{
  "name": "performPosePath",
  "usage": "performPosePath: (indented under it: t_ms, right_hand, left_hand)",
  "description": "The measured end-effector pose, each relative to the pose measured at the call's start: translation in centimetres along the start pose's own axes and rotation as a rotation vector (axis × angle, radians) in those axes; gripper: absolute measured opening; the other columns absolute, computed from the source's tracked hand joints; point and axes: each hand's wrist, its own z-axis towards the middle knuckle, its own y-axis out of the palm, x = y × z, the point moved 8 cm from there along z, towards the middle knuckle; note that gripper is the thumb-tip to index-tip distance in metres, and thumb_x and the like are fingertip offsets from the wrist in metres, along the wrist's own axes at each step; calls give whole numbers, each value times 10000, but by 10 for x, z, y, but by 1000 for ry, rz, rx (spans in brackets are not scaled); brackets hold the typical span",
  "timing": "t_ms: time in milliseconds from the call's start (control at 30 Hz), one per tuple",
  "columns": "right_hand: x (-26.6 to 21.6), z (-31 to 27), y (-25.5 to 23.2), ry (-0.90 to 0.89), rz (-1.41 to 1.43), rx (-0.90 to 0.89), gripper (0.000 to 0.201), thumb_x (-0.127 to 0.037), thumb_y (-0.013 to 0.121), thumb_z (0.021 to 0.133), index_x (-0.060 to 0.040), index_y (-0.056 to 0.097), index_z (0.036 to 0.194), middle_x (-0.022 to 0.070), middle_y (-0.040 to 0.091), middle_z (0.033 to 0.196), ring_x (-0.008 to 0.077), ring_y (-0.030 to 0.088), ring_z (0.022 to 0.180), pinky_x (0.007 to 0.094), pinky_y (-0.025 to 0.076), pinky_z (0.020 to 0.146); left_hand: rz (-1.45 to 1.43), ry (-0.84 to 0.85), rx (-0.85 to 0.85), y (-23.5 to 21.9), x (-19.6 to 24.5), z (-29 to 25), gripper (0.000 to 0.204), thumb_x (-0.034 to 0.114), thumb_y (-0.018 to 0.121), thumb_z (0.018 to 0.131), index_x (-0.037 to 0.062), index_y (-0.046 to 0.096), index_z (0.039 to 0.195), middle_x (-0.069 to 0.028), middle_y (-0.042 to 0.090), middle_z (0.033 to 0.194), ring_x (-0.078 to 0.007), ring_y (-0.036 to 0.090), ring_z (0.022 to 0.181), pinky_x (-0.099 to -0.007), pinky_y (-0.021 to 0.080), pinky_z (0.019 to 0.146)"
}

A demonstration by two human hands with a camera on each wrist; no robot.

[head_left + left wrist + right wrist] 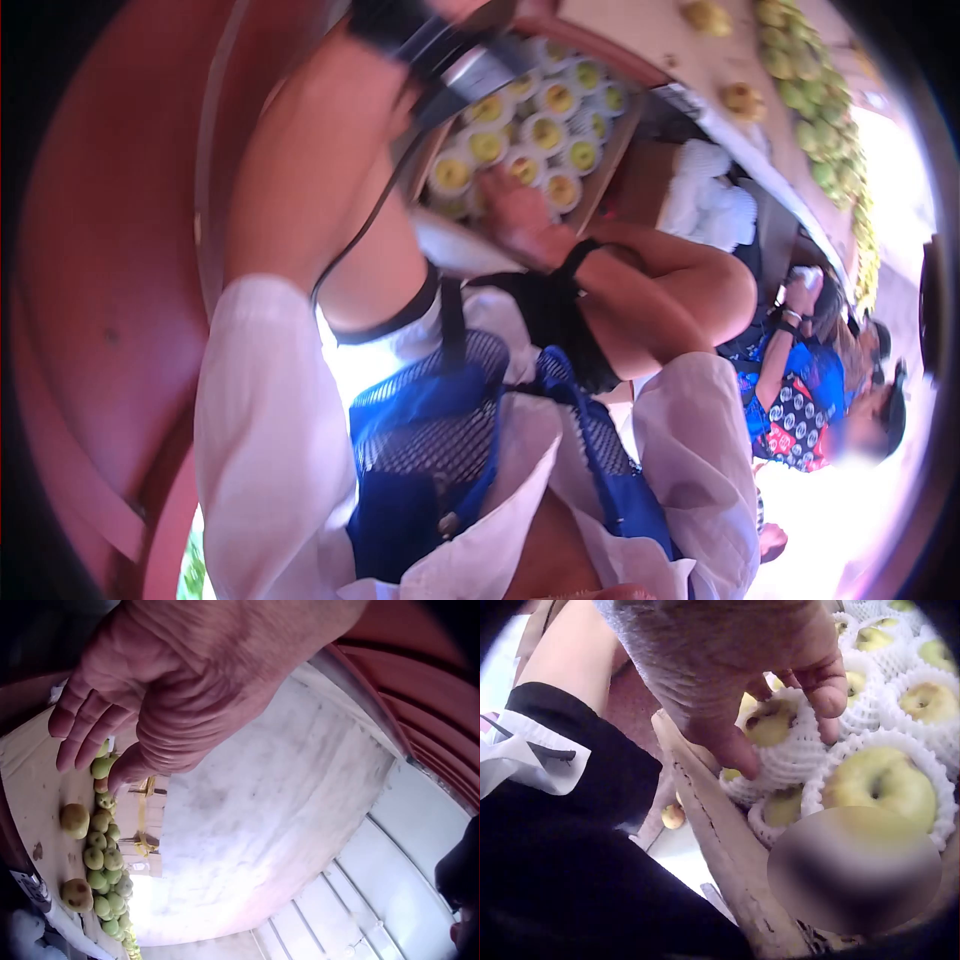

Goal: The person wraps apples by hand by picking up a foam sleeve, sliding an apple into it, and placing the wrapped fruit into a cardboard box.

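Note:
My right hand (pixel 735 682) reaches into a cardboard box (pixel 718 831) of yellow-green apples, each sleeved in a white foam net. Thumb and fingertips grip the sides of one netted apple (pixel 771 726), which has a dark brown patch near its top. A larger netted apple (pixel 881 780) lies beside it. In the head view, the right hand (pixel 520 212) is at the near edge of the rows. My left hand (pixel 180 690) is raised with fingers loosely extended and nothing visible in it; at the top of the head view it is mostly cut off.
Bare green apples (pixel 105 877) lie piled beside a pale board, with a few browned ones (pixel 76 895) apart on it. White foam nets (pixel 710 195) are heaped right of the box. Another person (pixel 800 390) sits at the right. A reddish panel (pixel 110 250) curves along the left.

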Motion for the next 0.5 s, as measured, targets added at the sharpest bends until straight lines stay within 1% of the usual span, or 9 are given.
performPosePath:
  t_ms: [67,100,133,200,233,267,367,400,500]
  right_hand:
    - [-6,2,-4,97,-66,-133,674,-237,758,754,-55,517,1357,206,524,1298,384,670,1021,495,581,758]
    - [-7,1,-2,113,-93,-146,688,-261,769,761,-60,516,1369,191,509,1291,389,674,1004,490,584,739]
    - [-8,1,-2,141,-104,-187,728,-276,790,765,-68,491,1396,178,485,1318,387,670,1019,494,578,768]
    - [-9,0,0,169,-157,-169,763,-283,808,762,-76,471,1414,180,475,1334,380,665,1046,499,570,794]
    - [-9,-1,2,180,-177,-164,781,-287,817,761,-80,461,1424,180,470,1342,376,662,1060,502,566,807]
    - [-12,-3,-3,192,-156,-183,814,-282,829,757,-92,437,1444,172,463,1349,367,652,1100,509,554,831]
    - [-18,-2,-23,229,-82,-128,630,-201,746,796,-72,506,1364,176,498,1298,375,668,1027,469,564,793]
    - [-25,-1,-45,275,-44,-146,609,-205,747,797,-66,523,1346,190,543,1252,384,675,1011,477,562,800]
    - [-27,1,-104,322,-5,-112,577,-288,749,860,-102,531,1361,164,585,1217,357,701,975,481,568,780]
  left_hand:
    - [4,29,44,-9,6,8,592,211,755,911,-66,465,1346,-148,645,1098,-191,676,883,-277,504,649]
    - [8,40,62,-12,7,10,597,208,755,913,-69,459,1351,-151,645,1101,-193,679,887,-278,506,650]
    - [12,48,81,-14,8,11,602,206,754,914,-71,453,1355,-154,644,1105,-194,682,890,-278,507,651]
    - [3,69,110,-13,13,15,612,201,752,917,-76,442,1365,-159,643,1112,-197,687,897,-279,510,654]
    - [-6,55,109,-12,14,13,627,181,742,924,-75,409,1390,-176,638,1146,-205,696,923,-281,518,667]
    - [2,5,129,-8,34,0,607,175,729,931,-72,429,1396,-198,619,1214,-196,697,919,-276,520,667]
    - [27,13,175,-15,23,10,616,170,710,941,-72,418,1428,-192,621,1219,-201,702,938,-280,518,668]
    - [52,11,198,-16,25,10,620,170,695,950,-79,415,1443,-183,630,1215,-199,706,954,-276,513,674]
    - [-14,10,170,-11,31,11,615,183,691,950,-86,422,1433,-179,645,1207,-191,710,956,-276,514,681]
